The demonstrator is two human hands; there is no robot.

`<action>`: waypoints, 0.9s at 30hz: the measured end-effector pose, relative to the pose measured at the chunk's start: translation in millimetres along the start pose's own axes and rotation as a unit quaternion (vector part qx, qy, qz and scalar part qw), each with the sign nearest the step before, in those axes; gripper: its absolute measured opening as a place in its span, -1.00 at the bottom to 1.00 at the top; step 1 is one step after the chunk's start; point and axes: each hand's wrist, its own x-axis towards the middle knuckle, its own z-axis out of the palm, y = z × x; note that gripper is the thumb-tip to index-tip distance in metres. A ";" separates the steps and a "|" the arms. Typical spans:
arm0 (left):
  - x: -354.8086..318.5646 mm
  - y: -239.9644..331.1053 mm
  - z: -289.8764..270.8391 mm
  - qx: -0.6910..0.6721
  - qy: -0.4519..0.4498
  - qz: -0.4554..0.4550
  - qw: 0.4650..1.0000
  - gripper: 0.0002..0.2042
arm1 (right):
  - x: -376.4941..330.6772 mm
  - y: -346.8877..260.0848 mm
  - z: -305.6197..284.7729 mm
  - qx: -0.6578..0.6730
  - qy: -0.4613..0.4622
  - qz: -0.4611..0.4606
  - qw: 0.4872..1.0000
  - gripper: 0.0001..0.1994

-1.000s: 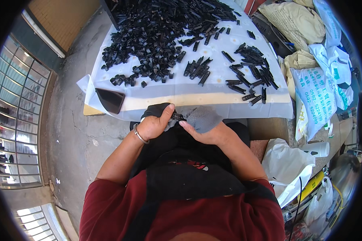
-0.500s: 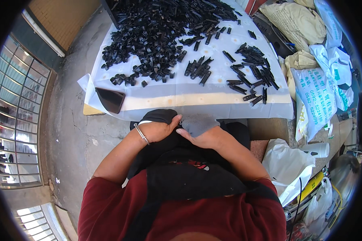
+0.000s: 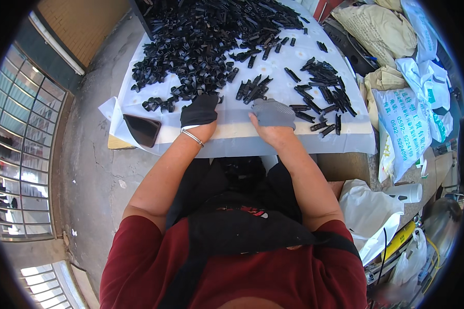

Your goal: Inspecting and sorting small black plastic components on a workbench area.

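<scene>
Left hand (image 3: pixel 200 113) at curved black clips (image 3: pixel 205 77), right hand (image 3: pixel 274 116) beside long clips (image 3: pixel 253 89): probably light, stiff, slick, best pinched mid-side; cannot tell whether fingers grip.

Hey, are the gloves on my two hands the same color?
No, the left hand wears a black glove, while the right hand wears a gray glove.

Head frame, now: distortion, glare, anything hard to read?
Head view: fisheye bows the barred window and blackens the corners; head view: lower-left window washes out bright; head view: the left hand, black-gloved, blends into the black parts, fingertips hard to make out.
</scene>
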 end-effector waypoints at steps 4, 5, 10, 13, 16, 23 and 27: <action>-4.6 3.9 -5.0 0.002 -0.017 -0.001 1.000 -0.78 | -11.8 3.2 5.9 -0.021 0.022 -0.022 0.999 -0.75; -5.1 2.7 -6.0 0.002 -0.021 -0.002 1.000 -0.80 | -13.1 3.3 4.3 -0.021 0.012 -0.023 0.999 -0.75; -11.5 3.9 -8.2 0.006 -0.048 0.023 0.999 -0.81 | -24.9 1.4 -7.3 -0.020 0.024 -0.015 0.999 -0.73; -14.0 2.4 -6.4 -0.016 -0.028 0.036 0.999 -0.81 | -26.2 1.0 -6.3 -0.009 0.051 -0.011 0.999 -0.72; -14.1 4.5 -8.3 -0.021 -0.028 0.036 0.999 -0.81 | -21.1 0.3 -3.2 -0.005 0.052 -0.012 0.999 -0.73; -9.9 3.7 -4.4 0.008 -0.022 0.085 0.996 -0.80 | -10.0 3.1 1.1 -0.031 -0.022 -0.011 0.999 -0.82; -10.5 1.7 -5.1 -0.015 -0.026 0.079 0.996 -0.83 | -15.3 -3.1 -13.6 0.023 -0.030 0.005 0.999 -0.82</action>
